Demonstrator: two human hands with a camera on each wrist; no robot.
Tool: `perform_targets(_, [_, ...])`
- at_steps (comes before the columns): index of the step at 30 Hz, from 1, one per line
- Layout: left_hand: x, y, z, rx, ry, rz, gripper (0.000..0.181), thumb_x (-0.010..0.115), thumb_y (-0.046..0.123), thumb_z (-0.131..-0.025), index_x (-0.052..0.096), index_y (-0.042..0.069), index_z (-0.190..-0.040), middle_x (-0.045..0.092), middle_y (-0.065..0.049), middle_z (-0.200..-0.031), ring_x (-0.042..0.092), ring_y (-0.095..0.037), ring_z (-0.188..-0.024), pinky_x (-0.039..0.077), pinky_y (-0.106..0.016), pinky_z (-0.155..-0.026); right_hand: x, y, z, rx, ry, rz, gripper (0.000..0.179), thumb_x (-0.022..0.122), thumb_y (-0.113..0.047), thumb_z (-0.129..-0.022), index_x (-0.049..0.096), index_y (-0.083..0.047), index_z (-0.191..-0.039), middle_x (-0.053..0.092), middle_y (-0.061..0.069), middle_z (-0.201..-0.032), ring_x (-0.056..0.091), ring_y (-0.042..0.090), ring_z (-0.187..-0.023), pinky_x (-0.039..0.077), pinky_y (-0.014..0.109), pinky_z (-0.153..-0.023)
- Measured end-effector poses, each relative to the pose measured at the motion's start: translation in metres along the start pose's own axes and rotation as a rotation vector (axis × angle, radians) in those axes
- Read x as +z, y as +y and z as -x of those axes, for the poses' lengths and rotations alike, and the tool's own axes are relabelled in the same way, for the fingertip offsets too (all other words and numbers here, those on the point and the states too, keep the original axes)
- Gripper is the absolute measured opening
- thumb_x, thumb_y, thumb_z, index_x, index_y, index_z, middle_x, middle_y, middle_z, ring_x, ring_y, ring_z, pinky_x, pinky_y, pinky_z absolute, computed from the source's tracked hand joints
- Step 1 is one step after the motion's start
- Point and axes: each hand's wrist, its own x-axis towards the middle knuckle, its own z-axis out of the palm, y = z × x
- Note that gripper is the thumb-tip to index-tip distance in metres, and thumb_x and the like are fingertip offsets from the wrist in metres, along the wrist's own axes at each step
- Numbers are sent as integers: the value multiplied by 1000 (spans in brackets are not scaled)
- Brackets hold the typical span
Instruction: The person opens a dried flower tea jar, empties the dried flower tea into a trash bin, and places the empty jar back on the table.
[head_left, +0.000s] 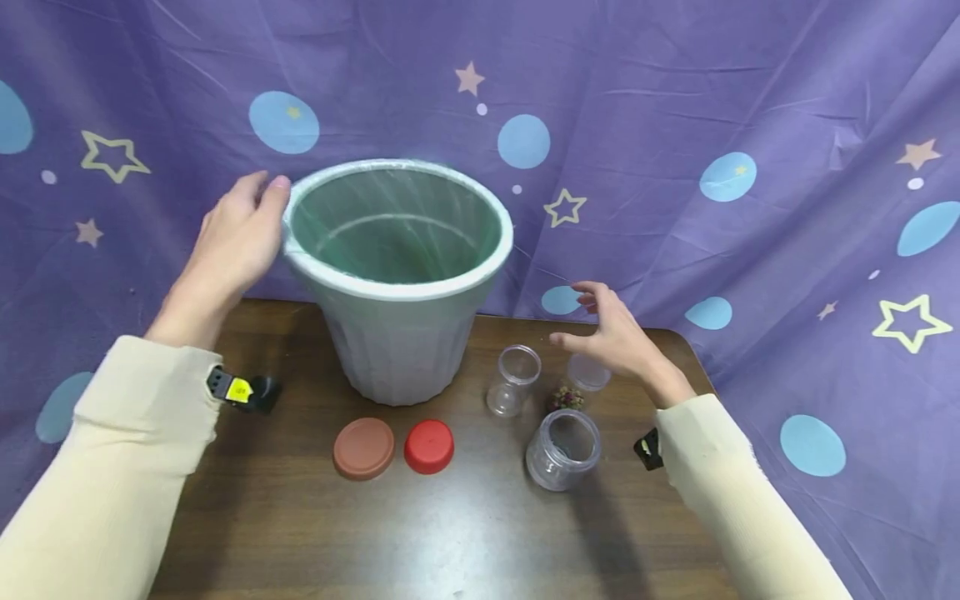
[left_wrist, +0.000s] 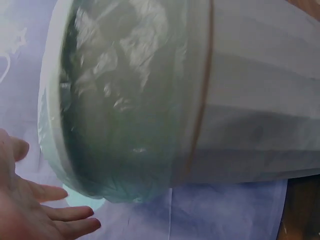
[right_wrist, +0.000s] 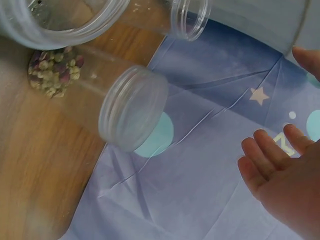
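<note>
A grey trash bin with a thin green plastic liner over its rim stands at the back of the table. My left hand is at the left side of the bin's rim, fingers loosely spread. In the left wrist view the fingers stand apart just beyond the rim. My right hand hovers over the jars with fingers spread, holding nothing. Below it is a lidded clear jar with dried flower buds at its bottom. Beside that stand an open narrow jar and an open wide jar.
A brownish-red lid and a bright red lid lie in front of the bin on the wooden table. A purple curtain with stars and dots hangs right behind the table.
</note>
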Motion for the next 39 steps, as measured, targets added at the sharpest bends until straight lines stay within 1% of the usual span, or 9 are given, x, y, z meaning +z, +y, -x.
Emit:
perform_targets(5, [8,4,9,104,29,2,69,27,52,-102,23,10,-157,26,-25,-160,23,-45,-148,19,-60,-119,-1,10,3,23,4,-8,83,79,-32,-81,35,-4,-146,49,23,-139,48,40,-129,39,54,-108])
perform_targets(9, [14,9,19,203,69,8,64,35,48,-102,33,9,-153,32,-24,-157,28,-42,-146,21,-58,-118,0,17,4,37,-1,-11,85,79,-34,-81,34,-4,-147,48,23,-140,48,40,-130,39,54,-109])
perform_targets(12, [18,13,26,290,81,1,61,39,44,-102,36,9,-151,33,-21,-157,29,-39,-147,20,-58,-118,0,21,6,37,-5,-6,85,78,-34,-81,34,-4,-147,48,24,-140,47,41,-131,38,54,-110])
perform_targets(19, [32,26,40,487,65,-93,60,43,42,-101,39,9,-150,38,-18,-155,31,-35,-146,14,-59,-120,-2,32,10,26,-24,12,84,78,-33,-81,35,-1,-146,49,26,-140,46,43,-131,36,56,-110])
perform_targets(22, [38,33,47,548,40,-141,60,46,42,-100,39,10,-150,39,-18,-155,33,-34,-146,11,-59,-121,-2,36,12,26,-42,12,84,77,-33,-81,35,0,-146,47,27,-141,45,44,-133,35,56,-112])
perform_targets(27, [52,43,62,651,3,-211,59,52,39,-98,41,9,-148,40,-18,-154,37,-37,-143,12,-61,-120,-1,42,14,36,-62,14,86,78,-34,-80,34,-2,-146,45,27,-143,45,44,-134,35,55,-113])
perform_targets(32, [69,51,73,776,-9,-220,58,57,39,-96,46,10,-145,44,-16,-151,41,-36,-140,15,-60,-120,0,46,14,51,-77,22,89,80,-35,-78,33,-4,-147,44,25,-145,44,42,-134,36,55,-112])
perform_targets(35, [80,54,77,843,-10,-223,57,59,40,-95,48,10,-143,48,-16,-148,43,-33,-139,18,-61,-119,-1,51,15,58,-88,22,90,80,-35,-78,32,-3,-148,45,26,-144,44,43,-134,36,56,-111])
perform_targets(39, [92,56,80,920,4,-223,55,60,39,-94,51,9,-140,52,-15,-142,47,-30,-135,20,-62,-118,0,58,19,61,-112,16,90,79,-35,-79,31,-2,-148,46,29,-141,44,44,-133,36,58,-110])
